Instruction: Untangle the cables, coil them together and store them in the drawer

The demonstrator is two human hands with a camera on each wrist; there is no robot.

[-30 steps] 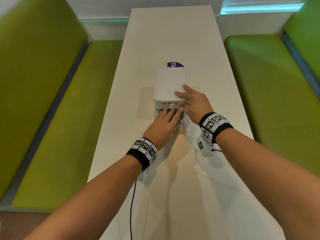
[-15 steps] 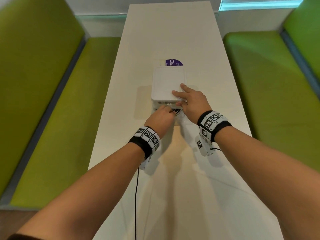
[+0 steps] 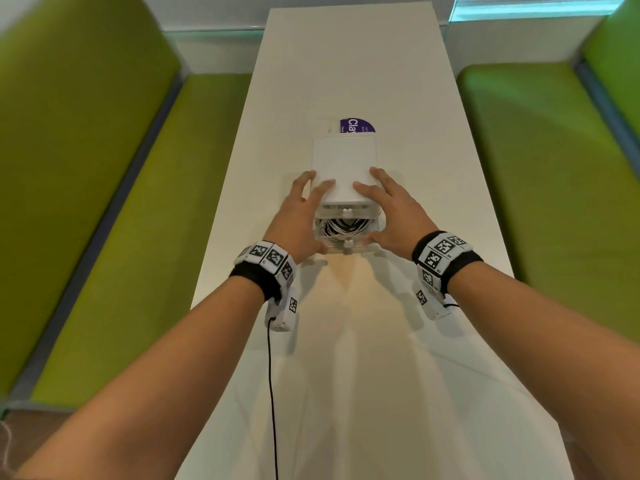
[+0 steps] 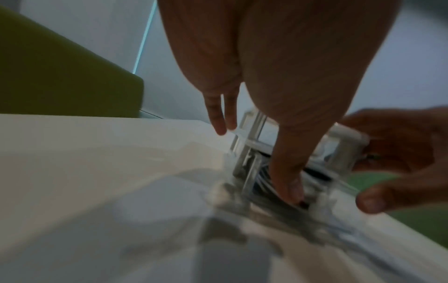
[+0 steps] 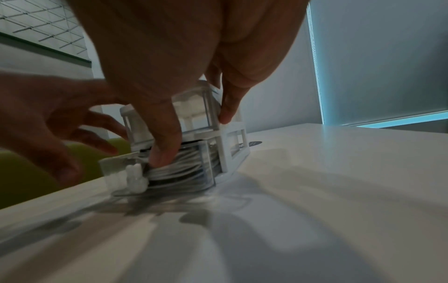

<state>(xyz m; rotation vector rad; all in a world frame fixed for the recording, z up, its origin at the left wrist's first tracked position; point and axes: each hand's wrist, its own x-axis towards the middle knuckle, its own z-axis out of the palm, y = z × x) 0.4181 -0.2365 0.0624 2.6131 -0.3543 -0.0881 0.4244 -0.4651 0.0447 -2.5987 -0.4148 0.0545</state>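
Cables (image 3: 341, 227), white and black, lie coiled inside the lower drawer (image 3: 348, 242) of a small white drawer unit (image 3: 344, 168) that stands on the long white table (image 3: 346, 64). That clear-fronted drawer is pulled partly out toward the near end of the table, with a small white knob on its front; the upper drawer, with its own knob, sits closed above it.

Both hands frame the unit. The left hand (image 3: 298, 216) is on its left side, fingers spread and relaxed: two reach up by the top's near left corner, and the thumb lies along the near left edge of the open drawer. In the left wrist view the thumb (image 4: 288, 172) points down at the drawer's front over the coils, though blur hides whether it touches them. The right hand (image 3: 394, 213) mirrors it on the right side, fingers extended on the top's near right corner and down the right side, thumb at the drawer's near right corner. In the right wrist view, the thumb (image 5: 167, 145) presses at the drawer's front rim, just above the coiled cables (image 5: 179, 168), while another finger rests against the frame's side. Neither hand curls round anything.

A purple sticker (image 3: 356, 126) peeks out just beyond the far edge of the unit. Green benches (image 3: 138, 202) run along both sides of the table.
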